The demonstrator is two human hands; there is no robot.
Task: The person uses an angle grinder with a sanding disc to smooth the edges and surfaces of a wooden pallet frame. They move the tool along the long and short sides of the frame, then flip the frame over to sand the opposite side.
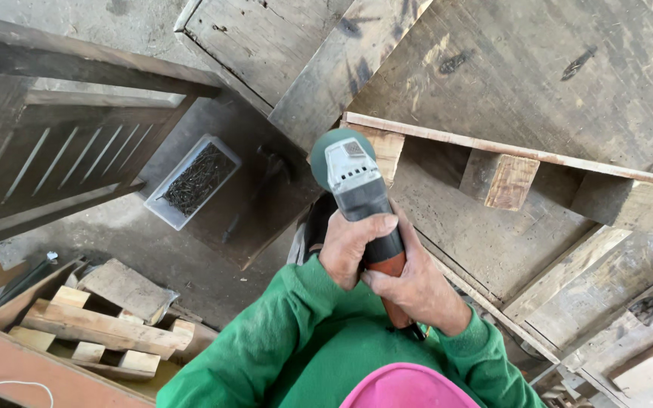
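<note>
I hold an angle grinder (357,189) with both hands, its grey and orange body pointing away from me and its round green disc end near a wooden block (383,147). My left hand (349,245) wraps the middle of the body. My right hand (413,283) grips the orange rear handle lower down. Green sleeves cover both arms, and a pink cap brim (406,387) shows at the bottom edge. The grinder hangs over the corner of a wooden pallet (508,162) with pale blocks under a thin slat.
A clear plastic tub of dark nails (194,181) sits on a dark board at left centre. A slatted wooden frame (62,151) stands at far left. Loose wood offcuts (107,321) fill a box at lower left. Weathered planks (538,60) cover the upper right.
</note>
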